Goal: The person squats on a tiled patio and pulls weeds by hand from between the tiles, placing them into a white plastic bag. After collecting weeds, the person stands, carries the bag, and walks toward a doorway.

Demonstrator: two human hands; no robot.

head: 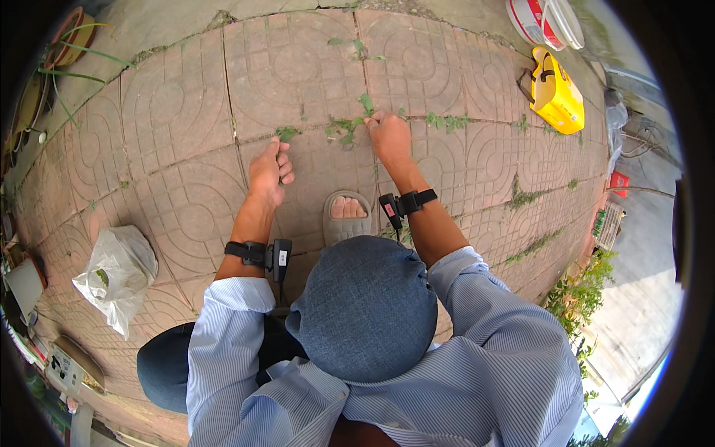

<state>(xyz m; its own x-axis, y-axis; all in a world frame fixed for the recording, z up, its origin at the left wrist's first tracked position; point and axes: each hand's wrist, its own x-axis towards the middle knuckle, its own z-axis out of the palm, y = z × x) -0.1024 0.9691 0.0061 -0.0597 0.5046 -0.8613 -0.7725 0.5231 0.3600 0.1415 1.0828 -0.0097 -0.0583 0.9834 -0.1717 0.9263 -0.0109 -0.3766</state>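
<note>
Small green weeds grow along a joint between reddish patterned paving slabs [301, 184]. With thumb and fingers pinched together, my right hand [389, 134] grips a leafy weed [366, 104] at this joint. A low weed clump [346, 131] spreads just left of those fingertips, and another weed patch [447, 121] lies to their right. My left hand [271, 167] is above the paving with its fingers curled, its fingertips close to a small weed tuft [286, 133]. A speck of green shows under the curled fingers; whether the hand holds anything is unclear.
To the left sits a translucent plastic bag [120, 271] with something green inside. A yellow bag [557, 95] with dark handles and a white-and-red bucket [539, 22] stand at upper right. Potted plants [75, 39] line the upper left. My sandalled foot [347, 215] is between my arms.
</note>
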